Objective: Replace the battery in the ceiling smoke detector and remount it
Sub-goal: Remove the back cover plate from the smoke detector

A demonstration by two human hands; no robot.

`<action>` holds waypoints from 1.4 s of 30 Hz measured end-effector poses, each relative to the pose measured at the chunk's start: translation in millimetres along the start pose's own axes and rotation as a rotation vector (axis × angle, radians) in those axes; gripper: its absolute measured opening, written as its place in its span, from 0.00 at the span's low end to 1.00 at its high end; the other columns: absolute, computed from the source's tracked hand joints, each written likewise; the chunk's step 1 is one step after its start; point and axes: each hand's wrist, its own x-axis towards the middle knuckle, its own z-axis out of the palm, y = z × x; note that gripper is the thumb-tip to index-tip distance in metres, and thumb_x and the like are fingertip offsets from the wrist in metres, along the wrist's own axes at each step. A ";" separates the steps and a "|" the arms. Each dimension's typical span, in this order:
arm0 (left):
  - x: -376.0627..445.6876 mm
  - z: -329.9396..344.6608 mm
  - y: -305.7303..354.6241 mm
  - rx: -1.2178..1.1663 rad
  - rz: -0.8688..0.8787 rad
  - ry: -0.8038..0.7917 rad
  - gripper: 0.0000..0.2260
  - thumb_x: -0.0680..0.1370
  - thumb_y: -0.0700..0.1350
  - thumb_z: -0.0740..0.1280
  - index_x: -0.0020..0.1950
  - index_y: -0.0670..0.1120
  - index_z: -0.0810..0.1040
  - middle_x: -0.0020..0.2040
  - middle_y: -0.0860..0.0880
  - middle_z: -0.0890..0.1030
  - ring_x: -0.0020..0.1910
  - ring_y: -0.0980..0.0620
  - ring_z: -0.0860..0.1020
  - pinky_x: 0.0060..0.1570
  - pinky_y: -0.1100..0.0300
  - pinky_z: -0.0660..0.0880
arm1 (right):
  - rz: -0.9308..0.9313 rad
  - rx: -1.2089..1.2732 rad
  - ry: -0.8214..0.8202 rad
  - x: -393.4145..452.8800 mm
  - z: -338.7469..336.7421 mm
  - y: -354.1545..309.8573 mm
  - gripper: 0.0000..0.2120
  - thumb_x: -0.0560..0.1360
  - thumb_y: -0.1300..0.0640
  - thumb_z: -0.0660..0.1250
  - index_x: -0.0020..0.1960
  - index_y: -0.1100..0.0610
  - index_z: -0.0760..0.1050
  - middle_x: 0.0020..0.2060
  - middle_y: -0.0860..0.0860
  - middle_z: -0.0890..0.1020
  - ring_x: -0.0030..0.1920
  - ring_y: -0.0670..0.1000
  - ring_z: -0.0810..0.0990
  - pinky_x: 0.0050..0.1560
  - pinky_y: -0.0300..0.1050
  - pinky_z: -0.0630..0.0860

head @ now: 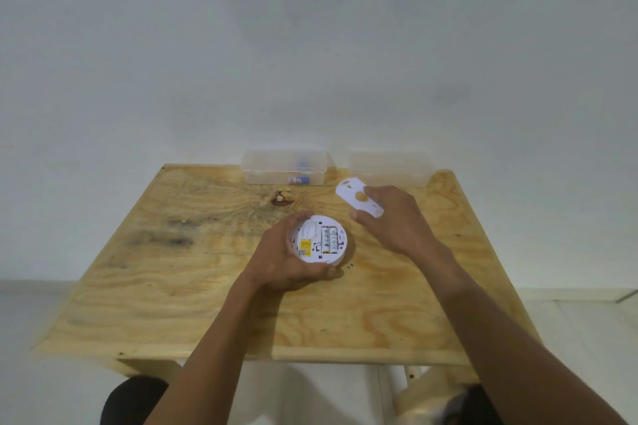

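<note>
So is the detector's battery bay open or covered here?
Open. The detector, held in the left hand, lies back up with batteries showing; the right hand holds the removed plate.

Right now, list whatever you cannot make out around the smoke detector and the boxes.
Head view only:
- Battery labels in the smoke detector: too small and blurred.
- Detector's near rim: covered by the left hand.
- Mounting plate: near end hidden by the right hand.
- Right box: contents unclear through cloudy plastic.

A plywood table (172, 286) stands against a plain white wall (310, 45). Its far edge touches the wall. Pale floor (34, 321) shows beside it.
</note>
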 end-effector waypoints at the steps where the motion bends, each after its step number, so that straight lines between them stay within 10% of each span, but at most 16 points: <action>1: -0.1 0.9 0.0 0.000 0.001 0.006 0.53 0.50 0.66 0.79 0.73 0.51 0.70 0.63 0.59 0.77 0.57 0.68 0.74 0.52 0.77 0.67 | 0.044 0.014 0.024 -4.0 11.4 8.1 0.28 0.76 0.45 0.70 0.72 0.54 0.71 0.68 0.55 0.74 0.68 0.57 0.70 0.63 0.47 0.68; 13: -0.9 10.5 -5.7 0.062 0.086 0.113 0.41 0.59 0.58 0.81 0.70 0.51 0.73 0.62 0.57 0.78 0.59 0.62 0.77 0.59 0.63 0.75 | 0.065 -0.037 0.289 -26.2 63.7 33.7 0.17 0.75 0.48 0.69 0.61 0.53 0.80 0.64 0.53 0.78 0.64 0.55 0.71 0.61 0.51 0.73; 25: -3.2 8.8 5.0 0.034 0.025 0.071 0.48 0.52 0.67 0.77 0.69 0.50 0.73 0.59 0.61 0.78 0.55 0.72 0.75 0.50 0.79 0.70 | -0.186 0.204 0.254 -32.8 40.4 8.8 0.16 0.75 0.53 0.72 0.61 0.55 0.81 0.61 0.50 0.81 0.63 0.50 0.74 0.62 0.45 0.71; 32: -3.7 10.5 3.6 0.005 0.016 0.080 0.46 0.54 0.65 0.79 0.69 0.50 0.73 0.60 0.59 0.80 0.56 0.69 0.77 0.54 0.70 0.75 | -0.374 -0.108 -0.163 -20.5 26.2 -20.4 0.15 0.78 0.50 0.67 0.61 0.54 0.82 0.61 0.47 0.81 0.60 0.50 0.70 0.57 0.43 0.67; 42: -0.3 9.3 4.2 -0.004 0.013 0.081 0.46 0.52 0.63 0.78 0.68 0.49 0.74 0.57 0.60 0.78 0.53 0.77 0.74 0.48 0.80 0.70 | -0.638 -0.493 0.057 -36.0 40.9 -13.3 0.15 0.63 0.65 0.77 0.50 0.59 0.82 0.48 0.53 0.85 0.47 0.59 0.81 0.36 0.52 0.79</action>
